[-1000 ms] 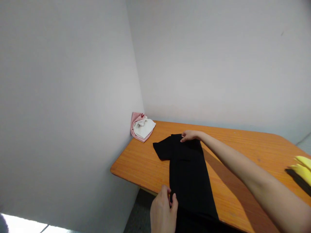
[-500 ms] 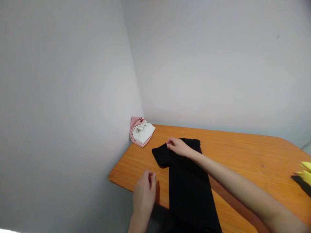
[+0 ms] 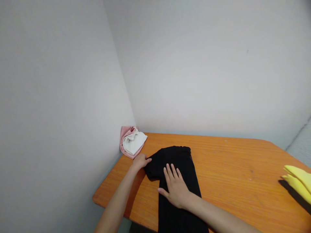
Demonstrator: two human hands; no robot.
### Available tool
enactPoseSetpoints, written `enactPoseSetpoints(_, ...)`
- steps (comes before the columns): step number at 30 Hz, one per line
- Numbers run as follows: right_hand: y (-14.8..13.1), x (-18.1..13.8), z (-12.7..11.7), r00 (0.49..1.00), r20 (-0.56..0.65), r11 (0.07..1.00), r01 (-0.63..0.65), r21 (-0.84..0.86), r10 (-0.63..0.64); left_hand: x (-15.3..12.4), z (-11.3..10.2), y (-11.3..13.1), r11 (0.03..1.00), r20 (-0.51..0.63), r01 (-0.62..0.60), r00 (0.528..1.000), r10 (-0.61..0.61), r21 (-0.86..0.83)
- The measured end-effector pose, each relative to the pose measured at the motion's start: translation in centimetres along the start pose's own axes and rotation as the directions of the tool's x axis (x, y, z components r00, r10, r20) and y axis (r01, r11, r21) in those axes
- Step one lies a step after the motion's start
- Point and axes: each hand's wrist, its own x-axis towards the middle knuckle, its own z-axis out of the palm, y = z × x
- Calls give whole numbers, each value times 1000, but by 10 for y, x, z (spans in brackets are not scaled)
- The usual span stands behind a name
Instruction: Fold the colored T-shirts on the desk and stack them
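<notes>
A black T-shirt lies folded lengthwise on the orange wooden table, its lower part hanging over the near edge. My right hand rests flat on the middle of the shirt, fingers stretched out. My left hand reaches to the sleeve at the shirt's left side, and its fingers are closed on the sleeve's edge.
A pink and white bundle of cloth sits in the table's far left corner against the wall. A yellow cloth lies at the right edge of the table. Grey walls close in the table at the back and left.
My left hand moved forward from the table's near edge to the shirt's sleeve. My right hand left the collar area and came down flat on the shirt's middle.
</notes>
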Motion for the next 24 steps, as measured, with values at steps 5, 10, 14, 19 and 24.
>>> enactPoseSetpoints(5,-3,-14,-9,998,36,994,51,99,-54,5,-12,-2,982,28,-6,1000,11,-190)
enactPoseSetpoints(10,-2,-25,0,988,43,975,136,178,-145,14,-26,24,913,122,23,992,29,-406)
enactPoseSetpoints(14,-6,-34,4,988,-26,971,152,186,-150,29,-15,66,867,167,7,982,88,-498)
enactPoseSetpoints(19,-4,-61,8,968,-4,955,249,161,-251,9,22,106,845,137,-197,944,300,-496)
enactPoseSetpoints(24,14,-83,23,919,-79,915,393,93,-387,-49,47,102,790,70,-514,823,564,-334)
